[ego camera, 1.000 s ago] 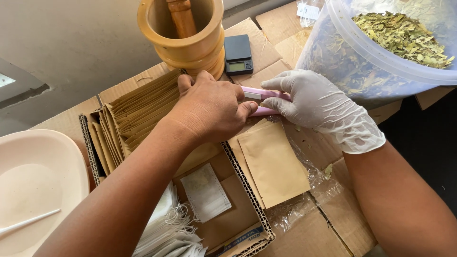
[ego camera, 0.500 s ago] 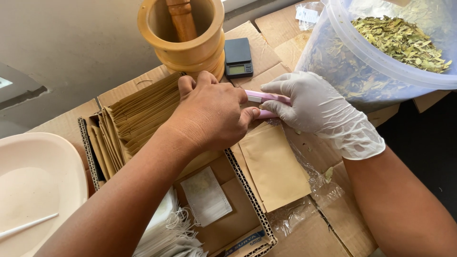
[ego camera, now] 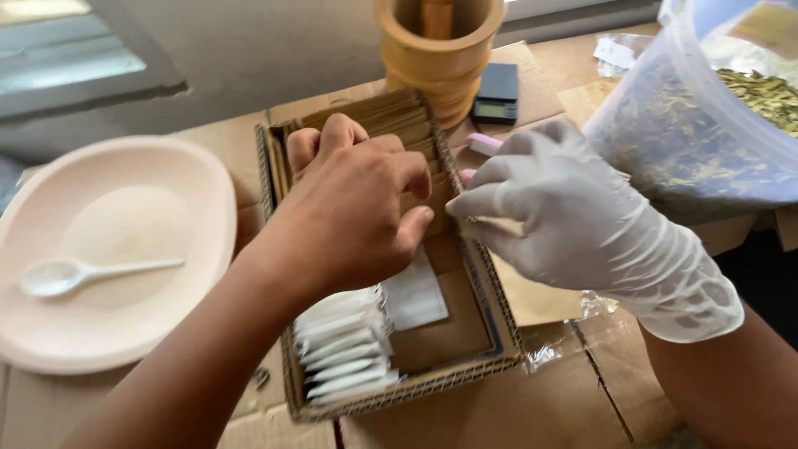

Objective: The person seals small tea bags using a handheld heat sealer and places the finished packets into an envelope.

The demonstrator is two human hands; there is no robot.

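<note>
Centre frame: cardboard box point(ego camera: 486, 320) holding brown envelopes point(ego camera: 391, 116) and white sachets point(ego camera: 345, 349). Bare left hand point(ego camera: 357, 204) curled over envelopes, grasp unclear. Gloved right hand point(ego camera: 565, 216) pinching pink object point(ego camera: 484, 143), just right. Plate point(ego camera: 116, 249), spoon point(ego camera: 83, 273): left.

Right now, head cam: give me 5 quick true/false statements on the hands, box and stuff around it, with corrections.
1. The right hand wears a white glove. True.
2. The left hand is gloved too. False: it is bare.
3. The left hand's fingers reach into the brown envelopes standing in the cardboard box. True.
4. The white plastic spoon lies inside the cardboard box. False: it lies on the pale plate, left of the box.
5. The clear tub at top right is empty. False: it holds dried green leaves.
</note>
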